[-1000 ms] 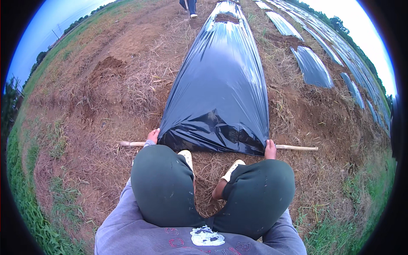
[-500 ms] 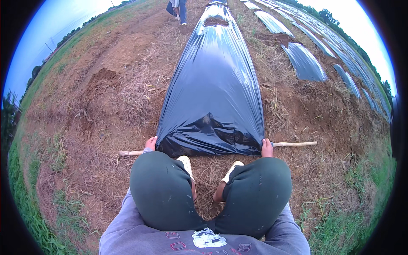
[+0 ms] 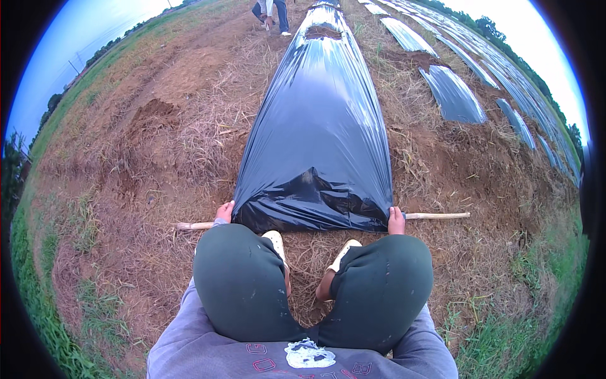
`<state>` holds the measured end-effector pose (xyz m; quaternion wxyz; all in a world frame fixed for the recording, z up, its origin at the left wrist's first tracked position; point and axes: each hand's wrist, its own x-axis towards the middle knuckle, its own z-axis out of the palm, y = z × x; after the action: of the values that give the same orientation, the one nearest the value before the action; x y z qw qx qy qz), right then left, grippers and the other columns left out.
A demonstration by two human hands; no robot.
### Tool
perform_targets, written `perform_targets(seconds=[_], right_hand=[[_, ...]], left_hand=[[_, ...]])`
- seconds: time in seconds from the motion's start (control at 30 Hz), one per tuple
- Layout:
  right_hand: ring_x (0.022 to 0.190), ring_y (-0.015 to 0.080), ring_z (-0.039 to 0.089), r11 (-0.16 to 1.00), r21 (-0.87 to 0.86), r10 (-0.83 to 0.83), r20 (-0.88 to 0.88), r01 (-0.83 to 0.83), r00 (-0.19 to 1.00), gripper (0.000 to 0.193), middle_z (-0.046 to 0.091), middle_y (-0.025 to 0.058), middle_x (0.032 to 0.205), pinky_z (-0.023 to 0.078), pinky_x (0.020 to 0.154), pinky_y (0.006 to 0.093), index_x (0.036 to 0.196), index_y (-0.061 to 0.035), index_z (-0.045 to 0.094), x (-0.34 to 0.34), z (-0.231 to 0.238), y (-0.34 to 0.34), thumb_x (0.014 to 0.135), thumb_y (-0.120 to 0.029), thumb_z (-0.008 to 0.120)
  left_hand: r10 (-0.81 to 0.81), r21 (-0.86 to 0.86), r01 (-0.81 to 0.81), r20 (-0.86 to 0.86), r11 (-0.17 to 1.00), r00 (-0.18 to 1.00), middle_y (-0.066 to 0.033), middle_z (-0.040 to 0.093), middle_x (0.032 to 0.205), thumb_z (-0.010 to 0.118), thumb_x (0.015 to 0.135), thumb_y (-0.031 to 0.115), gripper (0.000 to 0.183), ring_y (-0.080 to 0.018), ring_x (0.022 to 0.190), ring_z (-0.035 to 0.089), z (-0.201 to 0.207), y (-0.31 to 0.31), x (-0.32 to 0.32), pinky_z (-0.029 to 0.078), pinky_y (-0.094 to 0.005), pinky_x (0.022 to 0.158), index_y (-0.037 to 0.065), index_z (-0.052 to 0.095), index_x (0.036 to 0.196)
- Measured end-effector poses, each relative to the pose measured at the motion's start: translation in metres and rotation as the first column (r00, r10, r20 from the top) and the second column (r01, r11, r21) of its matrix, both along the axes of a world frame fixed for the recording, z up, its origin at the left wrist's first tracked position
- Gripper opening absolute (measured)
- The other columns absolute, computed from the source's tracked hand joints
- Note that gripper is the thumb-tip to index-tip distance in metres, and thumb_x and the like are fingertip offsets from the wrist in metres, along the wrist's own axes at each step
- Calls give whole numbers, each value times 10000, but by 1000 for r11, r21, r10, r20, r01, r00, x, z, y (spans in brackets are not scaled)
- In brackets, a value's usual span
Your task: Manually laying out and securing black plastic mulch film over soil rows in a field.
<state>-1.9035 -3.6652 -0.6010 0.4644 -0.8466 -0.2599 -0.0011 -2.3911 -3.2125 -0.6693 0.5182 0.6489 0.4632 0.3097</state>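
Observation:
A long sheet of shiny black plastic film point(image 3: 319, 136) stretches away from me along the ground. Its near end is gathered around a wooden pole point(image 3: 435, 215), whose bare ends stick out on both sides. At the film's near left corner, my left hand point(image 3: 225, 211) is closed on its edge beside the pole. My right hand point(image 3: 396, 220) grips the near right corner the same way. Both hands rest just beyond my knees, and their fingers are partly hidden. Between them the film is wrinkled and raised in a small peak.
Dry straw and reddish soil surround the film. Another person point(image 3: 273, 16) is at the far left of the strip, near soil lying on it point(image 3: 322, 32). More film-covered beds point(image 3: 454, 95) run along the right. Green grass point(image 3: 505, 344) grows at both lower sides.
The other person has shifted slightly to the right, legs now farther apart. My hands, the film and the pole have hardly moved.

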Motion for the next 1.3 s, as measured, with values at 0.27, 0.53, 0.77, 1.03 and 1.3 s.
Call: perform_targets(seconds=[0.27, 0.53, 0.77, 1.03, 1.3], right_hand=[[760, 370, 551, 999, -36, -2, -30, 1, 1000, 299, 557, 223, 802, 437, 718, 399, 951, -18, 547, -1, 3, 0, 995, -300, 457], [794, 394, 555, 1000, -13, 10, -24, -11, 1000, 297, 572, 228, 839, 440, 730, 408, 959, -22, 549, -2, 6, 0, 993, -303, 459], [823, 437, 552, 1000, -24, -1, -52, -1, 999, 302, 580, 254, 859, 444, 737, 429, 977, -22, 547, -4, 12, 0, 994, -309, 456], [778, 394, 523, 1000, -6, 18, -36, -18, 999, 294, 555, 235, 837, 438, 737, 396, 950, -14, 537, 0, 5, 1, 995, -294, 461], [810, 396, 549, 998, -57, 18, -47, -20, 999, 296, 561, 236, 851, 434, 741, 414, 949, -10, 528, -3, 9, 0, 998, -290, 446]], left_hand=[[27, -6, -27, 26, 1000, 999, 6, 660, 847, 585, 942, 396, 422, -73, 796, 560, 4, -6, 1, 453, -251, 778, -11, 678, 1004], [-13, -28, 17, 114, 999, 993, 14, 658, 841, 590, 940, 395, 413, -62, 791, 555, 1, -3, 3, 455, -245, 775, -3, 685, 998], [44, -50, -45, -21, 998, 999, 25, 658, 841, 588, 938, 417, 431, -58, 802, 548, 1, -5, 2, 448, -237, 783, 2, 686, 999], [-9, -67, 17, 118, 998, 993, 22, 663, 847, 593, 937, 409, 421, -60, 797, 555, -5, 0, 1, 451, -240, 792, 4, 687, 1004], [39, -45, -38, 21, 998, 999, 1, 669, 867, 596, 936, 402, 430, -69, 817, 565, 6, -9, 3, 457, -248, 801, -9, 680, 1031]])
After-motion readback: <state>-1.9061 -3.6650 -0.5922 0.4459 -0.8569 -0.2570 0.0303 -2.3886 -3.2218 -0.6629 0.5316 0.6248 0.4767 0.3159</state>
